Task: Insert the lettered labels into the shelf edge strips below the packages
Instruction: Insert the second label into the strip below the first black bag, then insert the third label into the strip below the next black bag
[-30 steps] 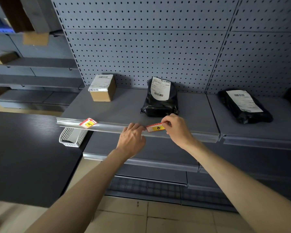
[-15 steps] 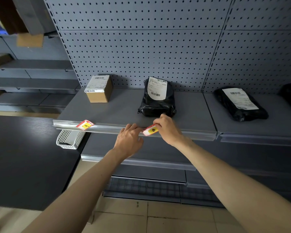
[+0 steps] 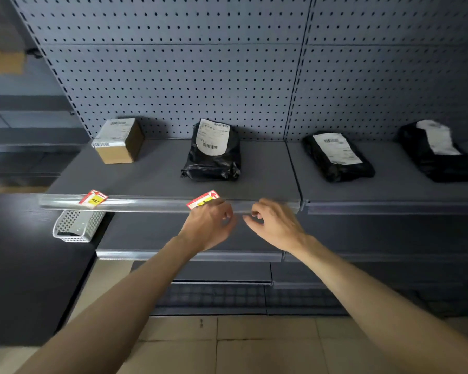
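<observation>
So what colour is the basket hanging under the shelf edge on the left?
White, with a mesh pattern: the basket, head view.

Box [image 3: 119, 140] left of bag [image 3: 212, 152]; labels [image 3: 93, 200] in strip [image 3: 152, 205] below.

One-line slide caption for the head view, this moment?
Left hand touches a tilted label at the shelf edge strip below a black package; right hand hovers empty beside it.

Bare shelf [image 3: 157, 174] lies between the cardboard box [image 3: 118, 140] and the black mailer bag [image 3: 213, 152], and right of it. Two tilted labels [image 3: 93, 199] interrupt the clear edge strip [image 3: 152, 204]; the rest runs free.
</observation>
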Demonstrator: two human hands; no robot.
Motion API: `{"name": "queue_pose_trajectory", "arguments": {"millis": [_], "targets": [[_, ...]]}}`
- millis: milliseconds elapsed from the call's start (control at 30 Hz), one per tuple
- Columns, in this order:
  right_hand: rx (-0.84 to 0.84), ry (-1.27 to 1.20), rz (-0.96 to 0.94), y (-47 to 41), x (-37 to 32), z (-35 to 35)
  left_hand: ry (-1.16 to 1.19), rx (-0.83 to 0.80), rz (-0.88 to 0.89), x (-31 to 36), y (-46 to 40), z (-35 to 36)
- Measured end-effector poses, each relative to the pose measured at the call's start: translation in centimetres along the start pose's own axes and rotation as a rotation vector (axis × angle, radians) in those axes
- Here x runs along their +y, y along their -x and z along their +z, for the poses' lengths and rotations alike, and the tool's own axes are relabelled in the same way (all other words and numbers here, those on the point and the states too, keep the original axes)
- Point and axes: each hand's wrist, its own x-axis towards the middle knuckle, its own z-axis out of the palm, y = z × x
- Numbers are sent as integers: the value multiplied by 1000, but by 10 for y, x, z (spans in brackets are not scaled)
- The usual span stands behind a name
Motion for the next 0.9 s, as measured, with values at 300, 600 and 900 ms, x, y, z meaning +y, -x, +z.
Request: {"name": "queue_pose_trajectory", "arguments": {"millis": [300, 600, 900], "targets": [[-83, 15, 85, 73, 118, -6, 64, -226, -23, 80, -14, 99], [-190, -26, 195, 108, 231, 40, 61, -341, -212, 101, -31, 208], [-245, -193, 287, 69, 285, 138, 112, -432, -344, 54, -68, 309]]}}
